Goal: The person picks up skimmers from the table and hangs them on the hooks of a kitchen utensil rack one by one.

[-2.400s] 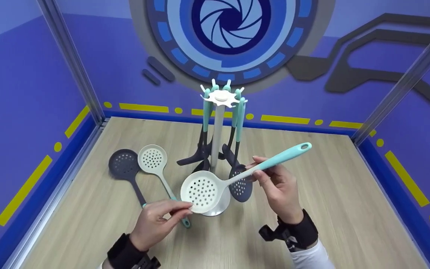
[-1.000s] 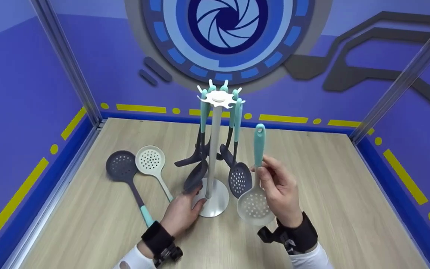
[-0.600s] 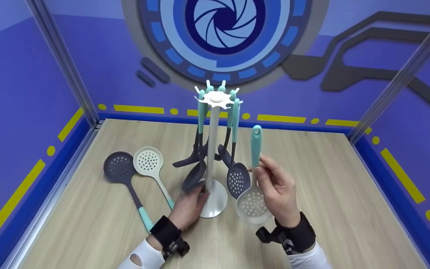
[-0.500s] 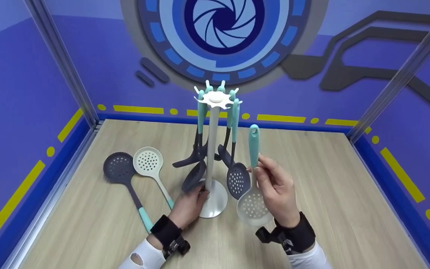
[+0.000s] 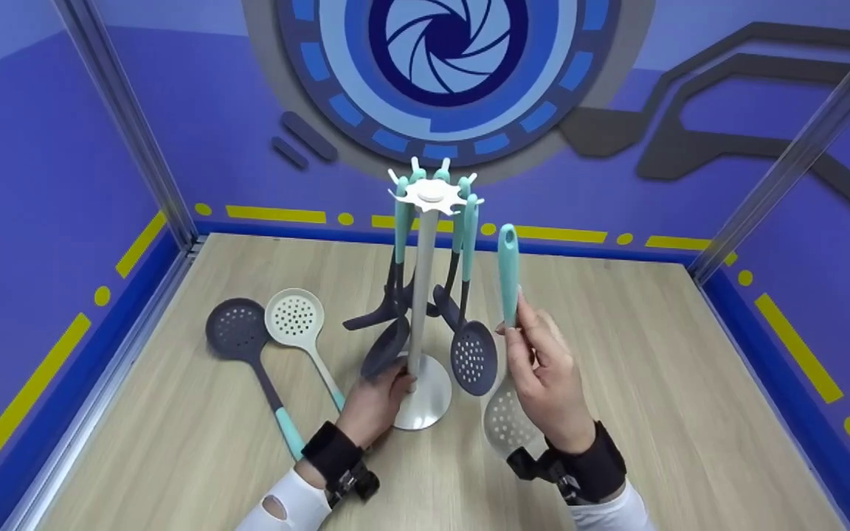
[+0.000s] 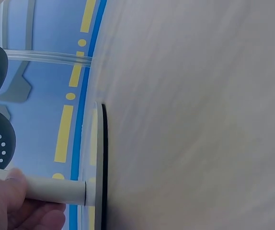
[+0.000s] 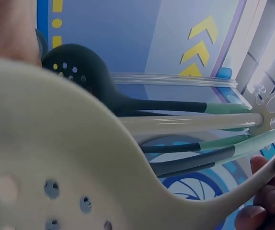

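Note:
My right hand (image 5: 552,383) pinches a cream skimmer (image 5: 506,424) by its shaft, just below the mint handle. The skimmer stands nearly upright, handle up, right of the utensil stand (image 5: 429,402); my fingers and wrist strap cover part of its perforated head. In the right wrist view that skimmer (image 7: 65,129) fills the foreground. My left hand (image 5: 372,407) grips the stand's pole low down, close above the round base; in the left wrist view the thumb and fingers wrap the white pole (image 6: 56,190). A dark slotted spoon (image 5: 474,358) hangs on the stand's right side.
Several dark utensils with mint handles hang from the stand's white hook ring (image 5: 432,193), a dark ladle (image 5: 386,346) among them. Left of it on the table lie a dark skimmer (image 5: 237,328) and a cream skimmer (image 5: 294,317). Blue walls (image 5: 196,125) enclose the table.
My left hand has left the skimmer's rim and taken hold of the stand's pole. My right hand has turned the skimmer from slanting to upright, lately raising its handle a little.

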`<state>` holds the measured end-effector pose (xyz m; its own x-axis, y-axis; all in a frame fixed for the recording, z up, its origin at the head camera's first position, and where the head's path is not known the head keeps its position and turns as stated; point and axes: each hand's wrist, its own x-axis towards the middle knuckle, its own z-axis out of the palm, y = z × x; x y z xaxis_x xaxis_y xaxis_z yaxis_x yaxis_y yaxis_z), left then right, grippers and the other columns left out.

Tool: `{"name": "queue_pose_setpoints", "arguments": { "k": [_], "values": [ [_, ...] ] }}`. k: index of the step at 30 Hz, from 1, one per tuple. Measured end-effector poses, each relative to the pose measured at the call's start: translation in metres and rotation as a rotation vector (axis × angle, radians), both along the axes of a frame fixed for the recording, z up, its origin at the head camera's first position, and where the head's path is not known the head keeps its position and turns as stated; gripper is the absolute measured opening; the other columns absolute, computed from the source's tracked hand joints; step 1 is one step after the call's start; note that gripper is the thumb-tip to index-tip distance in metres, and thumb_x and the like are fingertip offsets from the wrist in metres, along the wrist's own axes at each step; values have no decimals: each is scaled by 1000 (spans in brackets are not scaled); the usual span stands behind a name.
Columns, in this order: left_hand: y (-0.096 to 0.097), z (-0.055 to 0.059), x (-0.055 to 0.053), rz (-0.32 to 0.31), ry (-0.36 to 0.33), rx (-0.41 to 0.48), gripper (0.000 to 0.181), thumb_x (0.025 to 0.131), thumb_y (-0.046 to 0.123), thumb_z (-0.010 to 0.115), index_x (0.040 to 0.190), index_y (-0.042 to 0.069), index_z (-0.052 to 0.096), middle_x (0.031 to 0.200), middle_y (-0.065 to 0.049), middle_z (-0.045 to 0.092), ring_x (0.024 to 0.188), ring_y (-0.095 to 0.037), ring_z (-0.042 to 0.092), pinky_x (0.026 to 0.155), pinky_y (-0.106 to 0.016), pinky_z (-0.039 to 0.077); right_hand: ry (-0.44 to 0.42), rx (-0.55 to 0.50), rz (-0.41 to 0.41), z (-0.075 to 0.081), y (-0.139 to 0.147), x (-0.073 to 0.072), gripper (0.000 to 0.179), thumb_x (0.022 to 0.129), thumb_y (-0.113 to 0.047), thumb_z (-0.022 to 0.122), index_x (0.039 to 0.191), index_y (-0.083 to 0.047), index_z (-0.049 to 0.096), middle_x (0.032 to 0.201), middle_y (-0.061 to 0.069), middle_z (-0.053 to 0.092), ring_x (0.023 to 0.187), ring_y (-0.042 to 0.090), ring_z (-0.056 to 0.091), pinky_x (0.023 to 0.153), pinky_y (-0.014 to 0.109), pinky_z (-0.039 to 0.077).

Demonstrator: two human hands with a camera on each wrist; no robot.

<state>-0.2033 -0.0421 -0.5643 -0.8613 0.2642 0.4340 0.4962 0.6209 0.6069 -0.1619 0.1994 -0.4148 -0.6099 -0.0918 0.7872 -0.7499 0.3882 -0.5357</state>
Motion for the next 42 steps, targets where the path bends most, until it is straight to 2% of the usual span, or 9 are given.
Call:
{"name": "queue_pose_setpoints", "arguments": {
  "k": [5, 12, 15, 19, 23, 29, 33, 37, 42],
  "values": [
    [1, 0, 1, 15, -16, 10, 17, 103, 17, 67, 119, 13, 71, 108, -1, 74, 97, -15, 66, 84, -36, 59, 10, 19, -9, 0, 0, 0, 69, 92, 19, 62, 156, 4, 40, 94, 9, 58, 67, 16, 41, 54, 25, 35],
    [6, -5, 1, 26, 143, 16, 14, 99, 15, 73, 112, 11, 72, 101, -2, 73, 92, -18, 66, 80, -37, 58, 10, 59, -2, 5, 5, 0, 71, 93, 20, 61, 158, -2, 41, 103, 11, 67, 74, 9, 46, 59, 19, 39],
    [8, -5, 1, 32, 164, 25, 14, 97, 15, 75, 111, 11, 73, 99, -3, 71, 91, -18, 65, 80, -37, 57, 15, 81, -10, 6, 7, 0, 66, 93, 20, 61, 155, -1, 47, 106, 12, 69, 78, 9, 51, 63, 17, 43],
    [12, -3, 2, 32, 112, 46, 12, 97, 16, 75, 109, 13, 74, 96, -1, 69, 90, -16, 61, 78, -34, 54, 55, 111, -26, 8, 9, 0, 57, 92, 21, 63, 145, 0, 59, 107, 10, 71, 77, 9, 51, 64, 18, 43],
    [15, 0, 5, 19, 33, 81, 12, 99, 19, 75, 110, 16, 74, 95, 2, 70, 87, -12, 62, 73, -27, 53, 87, 119, -43, 7, 12, -1, 59, 90, 21, 64, 142, -6, 63, 108, 9, 75, 76, 9, 54, 65, 19, 43],
    [18, 0, 6, 39, 1, 85, 17, 99, 23, 75, 114, 18, 75, 106, 2, 76, 90, -9, 69, 74, -26, 56, 122, 113, -103, 5, 15, -3, 67, 93, 12, 69, 152, -15, 55, 101, 9, 72, 86, 13, 67, 70, 16, 49],
    [18, 0, 7, 51, -8, 80, 17, 98, 23, 75, 114, 18, 76, 104, 2, 75, 89, -11, 66, 74, -28, 56, 129, 136, -130, 5, 15, -4, 59, 99, 3, 66, 154, -13, 52, 97, 8, 71, 82, 13, 61, 67, 18, 46],
    [18, 1, 8, 47, -30, 82, 18, 99, 22, 74, 116, 17, 75, 105, -2, 76, 91, -12, 73, 75, -28, 60, 100, 146, -149, 5, 14, -3, 68, 98, 10, 63, 159, -11, 43, 99, 10, 67, 83, 13, 58, 69, 17, 47],
    [18, 1, 9, 47, 4, 70, 19, 99, 21, 75, 118, 15, 75, 104, -3, 77, 90, -13, 75, 75, -29, 61, 91, 148, -161, 7, 12, -2, 78, 94, 17, 61, 163, -7, 32, 102, 13, 61, 74, 7, 45, 62, 16, 40]
  ]
}}
